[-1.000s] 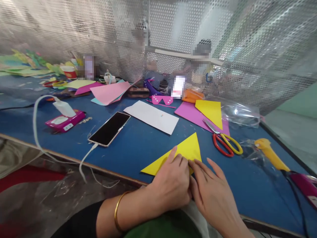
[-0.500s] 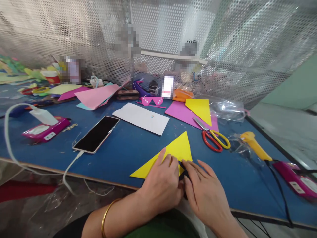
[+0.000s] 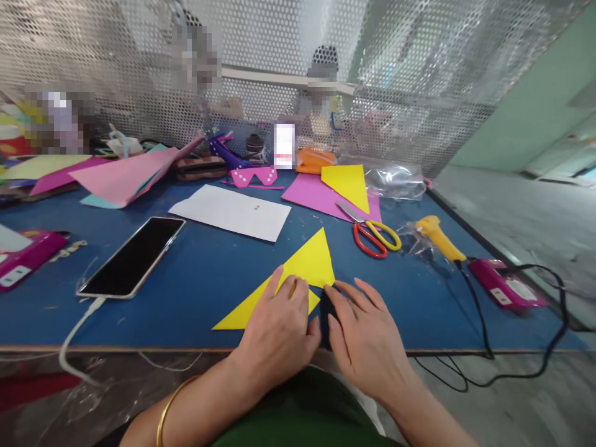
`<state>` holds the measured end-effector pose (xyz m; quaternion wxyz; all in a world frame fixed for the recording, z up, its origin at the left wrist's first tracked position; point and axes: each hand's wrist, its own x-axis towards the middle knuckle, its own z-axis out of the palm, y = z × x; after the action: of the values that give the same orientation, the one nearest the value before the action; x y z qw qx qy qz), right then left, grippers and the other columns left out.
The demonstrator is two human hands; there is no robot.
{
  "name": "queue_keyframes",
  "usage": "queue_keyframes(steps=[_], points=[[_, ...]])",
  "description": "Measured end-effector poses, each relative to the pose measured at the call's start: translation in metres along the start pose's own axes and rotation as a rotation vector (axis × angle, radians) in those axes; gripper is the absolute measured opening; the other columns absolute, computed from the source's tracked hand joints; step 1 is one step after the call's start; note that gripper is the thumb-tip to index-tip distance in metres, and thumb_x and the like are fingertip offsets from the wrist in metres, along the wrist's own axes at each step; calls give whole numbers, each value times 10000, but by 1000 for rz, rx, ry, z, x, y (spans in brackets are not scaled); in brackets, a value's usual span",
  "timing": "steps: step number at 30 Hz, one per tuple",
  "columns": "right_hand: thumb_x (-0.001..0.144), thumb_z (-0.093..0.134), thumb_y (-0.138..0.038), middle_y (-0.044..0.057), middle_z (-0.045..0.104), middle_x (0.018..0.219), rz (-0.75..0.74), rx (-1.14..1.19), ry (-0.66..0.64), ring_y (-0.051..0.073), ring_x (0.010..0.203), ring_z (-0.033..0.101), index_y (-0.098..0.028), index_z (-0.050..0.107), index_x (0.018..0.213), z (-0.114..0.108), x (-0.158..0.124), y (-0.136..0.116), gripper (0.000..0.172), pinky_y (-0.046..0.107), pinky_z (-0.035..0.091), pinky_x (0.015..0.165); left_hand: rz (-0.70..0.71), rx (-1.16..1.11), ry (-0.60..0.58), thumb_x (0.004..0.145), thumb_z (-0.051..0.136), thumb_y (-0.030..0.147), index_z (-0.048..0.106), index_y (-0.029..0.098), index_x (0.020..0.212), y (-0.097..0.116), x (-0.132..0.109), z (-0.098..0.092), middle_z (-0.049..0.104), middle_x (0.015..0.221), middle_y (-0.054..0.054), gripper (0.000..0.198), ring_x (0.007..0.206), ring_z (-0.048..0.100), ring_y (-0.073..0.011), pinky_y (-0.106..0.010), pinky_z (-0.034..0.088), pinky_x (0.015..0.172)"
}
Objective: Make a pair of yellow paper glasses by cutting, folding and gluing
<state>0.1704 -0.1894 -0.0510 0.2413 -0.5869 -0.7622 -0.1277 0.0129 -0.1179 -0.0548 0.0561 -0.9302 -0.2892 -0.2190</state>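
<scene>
A yellow foam or paper sheet (image 3: 307, 254), folded or cut to a pointed triangular shape, lies on the blue table near its front edge. My left hand (image 3: 279, 320) presses down over its middle, fingers bent against the sheet and hiding part of it. A small yellow corner (image 3: 315, 300) sticks out beside the left fingers. To the right, my right hand (image 3: 365, 329) rests with its fingers stretched out, fingertips at the sheet's right edge. Beyond the right hand lie scissors (image 3: 372, 236) with one red and one yellow handle loop.
A black-screened phone (image 3: 133, 257) lies left, on a white cable. Behind are a white sheet (image 3: 228, 211), pink mask-shaped glasses (image 3: 254, 177), and a yellow piece (image 3: 349, 183) on a purple sheet (image 3: 305, 195). A yellow glue gun (image 3: 440, 239) and magenta power strip (image 3: 505, 282) are right.
The view has turned to the right, so things appear farther left. My right hand has drawn slightly apart from my left, and more of the small yellow corner shows between them.
</scene>
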Motion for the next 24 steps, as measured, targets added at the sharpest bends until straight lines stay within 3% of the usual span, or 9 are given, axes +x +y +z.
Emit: queue_keyframes(steps=[5, 11, 15, 19, 21, 24], points=[[947, 431, -190, 160, 739, 1097, 1, 12, 30, 278, 1025, 654, 12, 632, 1183, 3, 0, -2, 370, 481, 356, 1096, 14, -16, 16, 866, 497, 262, 684, 37, 1108, -2, 1, 0, 715, 1076, -155, 379, 1059, 639, -303, -518, 405, 1103], [955, 396, -191, 155, 715, 1184, 41, 101, 4, 280, 1120, 630, -16, 589, 1266, 3, -5, 2, 406, 506, 369, 1103, 3, 0, 40, 864, 550, 253, 670, 60, 1112, -4, 1, -3, 719, 1071, -148, 337, 1030, 663, -302, -518, 468, 1030], [980, 363, -171, 157, 712, 1182, 85, 126, 62, 242, 1126, 633, -36, 565, 1298, -6, -8, 11, 400, 466, 427, 1069, 27, 24, 53, 919, 566, 285, 641, 85, 1169, -8, 1, -8, 736, 1088, -134, 328, 1007, 689, -282, -519, 479, 1009], [989, 404, -166, 166, 700, 1212, 120, 98, 115, 246, 1145, 627, -49, 544, 1323, -17, -7, 22, 381, 479, 437, 1054, 106, 49, 35, 944, 531, 219, 680, 130, 1008, -11, 1, -17, 759, 934, -89, 185, 861, 716, -240, -455, 534, 912], [984, 441, -172, 160, 712, 1187, 121, 86, 121, 251, 1124, 641, -60, 556, 1310, -20, -6, 27, 363, 485, 445, 1042, 163, 74, 44, 938, 482, 131, 690, 127, 931, -14, 0, -22, 755, 863, -90, 208, 797, 715, -236, -433, 549, 859], [973, 483, -172, 149, 733, 1136, 101, 80, 111, 255, 1096, 662, -75, 593, 1265, -25, -2, 33, 327, 484, 454, 1026, 268, 106, 106, 925, 403, 50, 698, 82, 981, -22, -4, -30, 764, 933, -141, 303, 858, 721, -255, -427, 538, 878]])
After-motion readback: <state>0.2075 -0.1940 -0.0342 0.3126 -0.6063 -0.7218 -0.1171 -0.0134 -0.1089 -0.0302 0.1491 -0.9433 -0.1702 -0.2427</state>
